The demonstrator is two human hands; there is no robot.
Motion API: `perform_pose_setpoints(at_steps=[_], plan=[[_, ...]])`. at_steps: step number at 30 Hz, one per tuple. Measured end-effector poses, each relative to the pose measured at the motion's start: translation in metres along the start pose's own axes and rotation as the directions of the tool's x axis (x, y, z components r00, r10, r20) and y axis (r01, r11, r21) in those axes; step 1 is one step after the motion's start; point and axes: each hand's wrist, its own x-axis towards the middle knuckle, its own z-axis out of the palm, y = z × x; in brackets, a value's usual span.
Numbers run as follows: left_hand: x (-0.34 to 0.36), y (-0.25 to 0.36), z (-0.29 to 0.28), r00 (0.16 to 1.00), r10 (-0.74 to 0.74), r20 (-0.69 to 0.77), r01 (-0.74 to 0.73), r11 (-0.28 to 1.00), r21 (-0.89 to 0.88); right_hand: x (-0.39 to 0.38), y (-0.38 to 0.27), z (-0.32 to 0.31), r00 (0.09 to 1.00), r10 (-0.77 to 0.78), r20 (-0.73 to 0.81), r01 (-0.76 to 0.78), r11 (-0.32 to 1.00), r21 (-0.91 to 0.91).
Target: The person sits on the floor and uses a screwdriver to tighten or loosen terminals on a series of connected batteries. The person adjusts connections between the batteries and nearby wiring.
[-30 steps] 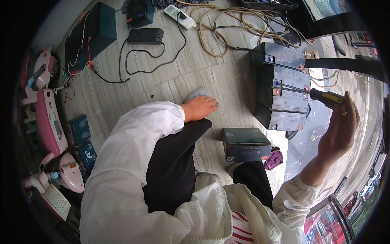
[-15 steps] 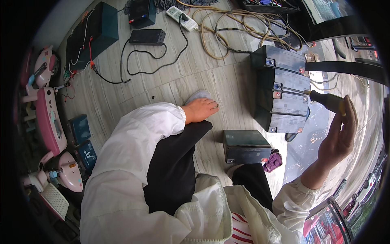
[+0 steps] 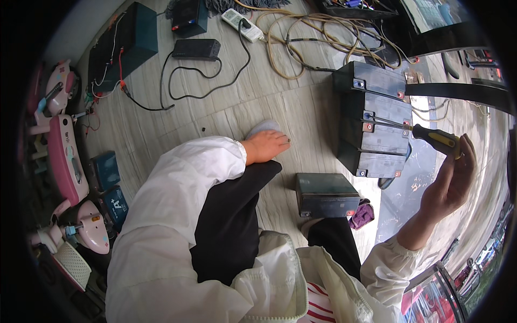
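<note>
My right hand (image 3: 451, 180) is at the right, its fingertips on the butt end of a screwdriver with a black and yellow handle (image 3: 439, 141). The screwdriver's shaft points left toward the terminals on top of a row of dark batteries (image 3: 371, 105) standing side by side; its exact tip is hard to make out beside a cable there. My left hand (image 3: 266, 145) lies flat on my knee, fingers stretched out, holding nothing. Another dark green battery (image 3: 326, 192) stands apart on the floor near my right leg, with a purple cloth (image 3: 362, 214) beside it.
A black charger (image 3: 196, 49) and a white power strip (image 3: 242, 25) with cords lie toward the far side. Yellowish cable (image 3: 280, 59) is coiled behind the batteries. A large wired battery pack (image 3: 134, 37) stands far left, and a pink scooter (image 3: 67, 159) along the left side.
The screwdriver handle has turned so that more yellow shows, and its butt end sits slightly lower. My right hand has shifted slightly with it. My left hand stays in place.
</note>
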Motion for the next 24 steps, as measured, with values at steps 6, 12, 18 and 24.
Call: perform_pose_setpoints(at_steps=[6, 12, 18, 24], plan=[[0.001, 0.003, -0.007, 1.0, -0.007, 0.022, 0.008, 1.0, -0.009, -0.007, 0.01, -0.007, 0.998, 0.063, 0.02, -0.061, 0.993, -0.103], [0.0, 0.002, -0.005, 1.0, -0.011, 0.029, 0.011, 1.0, 0.0, 0.001, 0.001, 0.002, 1.0, 0.002, 0.006, -0.002, 1.0, 0.025], [0.004, 0.001, -0.001, 1.0, 0.008, 0.001, -0.008, 1.0, -0.015, -0.006, 0.008, -0.006, 1.0, 0.0, 0.023, 0.0, 1.0, -0.018], [-0.001, 0.001, 0.0, 1.0, -0.019, -0.016, 0.018, 0.999, -0.03, -0.004, 0.0, 0.003, 0.996, 0.074, 0.05, -0.076, 0.996, 0.054]])
